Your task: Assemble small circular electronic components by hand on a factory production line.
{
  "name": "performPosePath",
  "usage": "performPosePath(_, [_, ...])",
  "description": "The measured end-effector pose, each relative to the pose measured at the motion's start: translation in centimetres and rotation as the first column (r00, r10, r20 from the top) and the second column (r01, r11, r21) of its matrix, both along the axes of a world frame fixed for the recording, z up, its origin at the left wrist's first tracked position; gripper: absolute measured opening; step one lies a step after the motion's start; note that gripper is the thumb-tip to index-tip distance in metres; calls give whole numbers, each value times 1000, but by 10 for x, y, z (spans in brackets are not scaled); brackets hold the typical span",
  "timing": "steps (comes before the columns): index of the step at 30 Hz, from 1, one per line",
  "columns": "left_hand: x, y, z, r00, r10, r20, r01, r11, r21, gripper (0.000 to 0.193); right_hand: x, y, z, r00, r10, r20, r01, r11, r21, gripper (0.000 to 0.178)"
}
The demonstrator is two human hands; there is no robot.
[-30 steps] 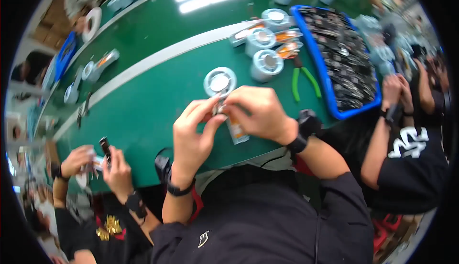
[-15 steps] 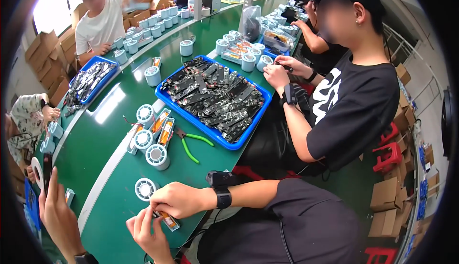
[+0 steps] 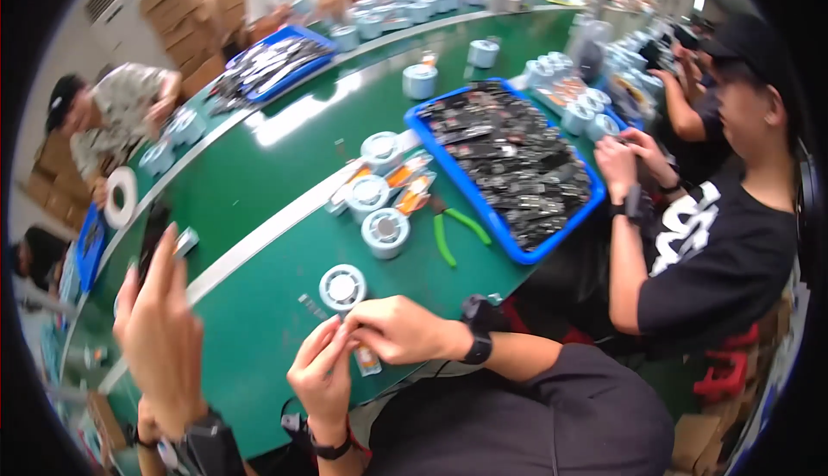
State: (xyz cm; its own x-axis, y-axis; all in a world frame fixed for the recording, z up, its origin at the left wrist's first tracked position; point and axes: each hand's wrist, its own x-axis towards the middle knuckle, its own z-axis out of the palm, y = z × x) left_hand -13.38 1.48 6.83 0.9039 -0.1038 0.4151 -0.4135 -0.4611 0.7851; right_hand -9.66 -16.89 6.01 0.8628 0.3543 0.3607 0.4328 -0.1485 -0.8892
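Observation:
My right hand (image 3: 395,329) and my left hand (image 3: 321,379) meet at the near table edge, fingertips pinched together. Whatever sits between the fingertips is hidden. Just beyond them lies a light-blue round part with a spoked face and a pale centre (image 3: 342,288), like a small fan head. From under my right hand sticks out a narrow casing piece with orange in it (image 3: 368,360); I cannot tell whether it joins the round part. Farther off are several similar round parts (image 3: 385,233) with orange-filled casings (image 3: 416,191), beside green-handled pliers (image 3: 457,233).
A blue tray (image 3: 528,258) heaped with black strip-like parts (image 3: 517,165) stands right of the pliers. A co-worker's raised hand (image 3: 159,329) is at my left, near a white ring (image 3: 121,197). A person in black (image 3: 716,243) works at my right. Another blue tray (image 3: 302,71) lies across the green table (image 3: 250,191).
My view has swung left, so the table, tray and pliers appear farther right. My hands stay together with fingers pinched near the round part. The co-worker's hand at left shows blurred.

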Motion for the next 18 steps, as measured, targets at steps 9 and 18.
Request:
performPosePath(9, [5, 2, -6, 997, 64, 35, -65, 997, 29, 30, 3, 4, -3, 997, 63, 39, -66, 996, 66, 5])
performPosePath(18, [7, -1, -1, 999, -49, -11, 48, 994, -102, 27, 2, -6, 11, 960, 191, -205, -174, 980, 101, 7])
